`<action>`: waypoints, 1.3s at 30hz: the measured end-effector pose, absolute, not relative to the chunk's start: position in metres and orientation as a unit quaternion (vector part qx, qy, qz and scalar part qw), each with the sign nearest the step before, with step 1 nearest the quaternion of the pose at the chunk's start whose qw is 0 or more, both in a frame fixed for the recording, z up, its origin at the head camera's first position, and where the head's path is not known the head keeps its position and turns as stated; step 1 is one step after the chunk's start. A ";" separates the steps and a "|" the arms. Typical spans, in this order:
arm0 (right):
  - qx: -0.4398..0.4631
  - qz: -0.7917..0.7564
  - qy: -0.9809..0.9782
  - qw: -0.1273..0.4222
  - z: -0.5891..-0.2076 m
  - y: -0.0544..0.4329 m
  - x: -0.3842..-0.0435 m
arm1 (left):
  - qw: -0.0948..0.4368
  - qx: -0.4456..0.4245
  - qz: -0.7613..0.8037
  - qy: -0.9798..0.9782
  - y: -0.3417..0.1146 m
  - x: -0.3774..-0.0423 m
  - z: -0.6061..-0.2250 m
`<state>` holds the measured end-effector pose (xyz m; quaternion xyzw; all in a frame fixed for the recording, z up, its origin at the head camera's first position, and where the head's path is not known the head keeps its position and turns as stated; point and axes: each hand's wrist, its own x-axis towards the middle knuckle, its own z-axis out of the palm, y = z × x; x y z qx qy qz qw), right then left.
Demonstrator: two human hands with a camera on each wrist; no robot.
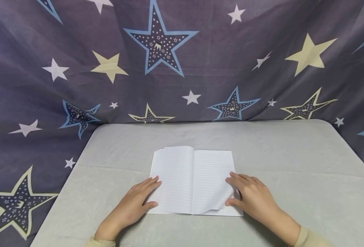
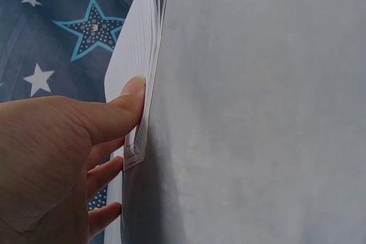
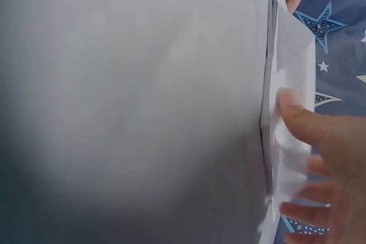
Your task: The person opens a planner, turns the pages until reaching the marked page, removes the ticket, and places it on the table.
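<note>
An open notebook (image 1: 177, 181) with blank ruled pages lies on the pale grey covered table. On its left edge rests my left hand (image 1: 135, 202), thumb near the lower corner and fingers higher up, loosely extended. In the left wrist view that thumb (image 2: 132, 92) lies against the stacked page edges. At the right edge, my right hand (image 1: 254, 195) touches the right page, whose lower corner (image 1: 220, 199) is bent up and curled inward. Its thumb and fingertips stand apart around the curl. The right wrist view shows the right hand (image 3: 326, 158) blurred, thumb over the lifted paper (image 3: 294, 84).
The table (image 1: 293, 154) has a soft light cover with a faint crease running across it. A dark curtain (image 1: 206, 61) printed with stars hangs behind and along both sides of the table.
</note>
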<state>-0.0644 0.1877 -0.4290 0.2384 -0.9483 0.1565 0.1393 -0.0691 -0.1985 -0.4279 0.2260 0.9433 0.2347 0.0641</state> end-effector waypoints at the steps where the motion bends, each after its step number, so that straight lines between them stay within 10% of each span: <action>1: 0.229 0.165 -0.949 0.143 -0.429 0.186 -0.065 | 0.064 0.226 0.234 0.943 -0.198 -0.069 -0.428; 16: 0.225 0.289 -0.919 0.148 -0.418 0.127 -0.051 | 0.057 0.229 0.234 0.943 -0.200 -0.068 -0.428; 39: 0.361 0.226 -0.904 -0.033 -0.426 0.111 -0.030 | -0.004 0.170 0.267 0.949 -0.215 -0.072 -0.417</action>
